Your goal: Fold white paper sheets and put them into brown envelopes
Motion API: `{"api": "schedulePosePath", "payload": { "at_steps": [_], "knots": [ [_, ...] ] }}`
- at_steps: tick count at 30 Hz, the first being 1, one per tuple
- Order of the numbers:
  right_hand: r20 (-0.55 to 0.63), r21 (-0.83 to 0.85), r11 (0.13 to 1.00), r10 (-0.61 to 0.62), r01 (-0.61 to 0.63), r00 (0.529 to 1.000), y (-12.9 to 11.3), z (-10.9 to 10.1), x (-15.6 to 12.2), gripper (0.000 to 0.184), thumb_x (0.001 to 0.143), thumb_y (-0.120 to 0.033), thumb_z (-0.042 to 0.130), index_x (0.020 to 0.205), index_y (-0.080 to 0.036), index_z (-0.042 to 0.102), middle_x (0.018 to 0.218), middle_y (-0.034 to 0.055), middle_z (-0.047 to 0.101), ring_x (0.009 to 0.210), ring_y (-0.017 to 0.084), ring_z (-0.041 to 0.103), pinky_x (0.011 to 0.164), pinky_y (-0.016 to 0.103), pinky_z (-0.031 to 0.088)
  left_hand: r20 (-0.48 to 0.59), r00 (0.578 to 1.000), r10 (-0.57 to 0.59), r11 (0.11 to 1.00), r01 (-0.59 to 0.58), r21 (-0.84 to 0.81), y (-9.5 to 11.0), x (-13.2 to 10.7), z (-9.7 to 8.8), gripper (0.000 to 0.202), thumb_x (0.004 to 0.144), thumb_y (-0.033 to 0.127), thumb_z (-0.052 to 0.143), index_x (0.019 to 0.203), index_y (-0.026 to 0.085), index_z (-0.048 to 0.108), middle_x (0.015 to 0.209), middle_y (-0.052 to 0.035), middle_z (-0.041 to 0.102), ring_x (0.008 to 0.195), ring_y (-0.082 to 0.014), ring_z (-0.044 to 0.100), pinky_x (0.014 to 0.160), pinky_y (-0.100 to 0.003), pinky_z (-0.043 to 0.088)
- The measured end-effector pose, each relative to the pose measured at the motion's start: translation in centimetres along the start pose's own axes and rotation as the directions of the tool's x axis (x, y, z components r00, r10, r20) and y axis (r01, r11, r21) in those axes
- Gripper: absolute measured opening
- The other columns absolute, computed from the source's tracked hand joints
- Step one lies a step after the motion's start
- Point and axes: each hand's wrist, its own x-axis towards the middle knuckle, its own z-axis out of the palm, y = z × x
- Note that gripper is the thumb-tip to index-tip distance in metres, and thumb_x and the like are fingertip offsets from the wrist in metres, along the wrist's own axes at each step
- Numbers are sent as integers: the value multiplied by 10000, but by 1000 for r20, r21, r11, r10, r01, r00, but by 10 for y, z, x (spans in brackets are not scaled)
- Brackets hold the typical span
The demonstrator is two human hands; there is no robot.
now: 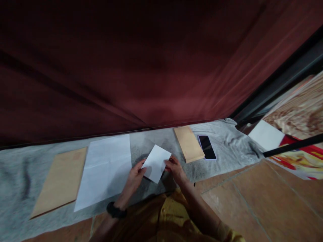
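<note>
A small folded white paper (156, 162) is held just above a grey cloth (227, 141) spread on the floor. My left hand (135, 176) grips its left edge with closed fingers. My right hand (174, 169) pinches its right edge. A black band sits on my left wrist. To the left of my hands lies a large flat white sheet (106, 168), and past it a brown envelope (62, 179). Another brown envelope (188, 143) lies to the right of my hands, with a black phone (207, 147) beside it.
A dark red curtain (126, 67) hangs behind the cloth. Terracotta floor tiles (264, 201) stretch to the right. At the far right lie a white sheet (266, 135), a patterned fabric (300, 114) and a black bar (292, 145). My yellow sleeve shows at the bottom.
</note>
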Motion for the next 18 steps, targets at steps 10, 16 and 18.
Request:
{"api": "schedulePosePath", "payload": {
  "at_steps": [10,16,18],
  "knots": [
    [-136,255,942,261,-220,956,-2,-14,-5,375,543,-435,876,733,-226,628,667,-37,665,619,162,649,645,301,576,-201,959,-198,944,132,-301,21,-4,12,808,697,550,799,1377,178,570,930,-28,749,811,-206,694,740,-333,539],
    [-166,240,954,225,-183,960,5,-6,-5,345,579,-449,835,776,-241,642,754,-16,718,692,191,690,698,329,602,-71,972,-225,943,199,-267,14,-15,23,767,695,467,778,1365,163,563,890,-30,745,729,-190,698,613,-285,515],
    [-154,170,969,206,-179,966,9,-8,-4,331,615,-473,807,786,-244,638,745,-11,710,688,204,689,670,334,600,-69,966,-248,945,226,-235,10,-11,23,783,680,415,753,1386,152,541,800,-1,722,611,-166,657,542,-267,483]
  ]
}}
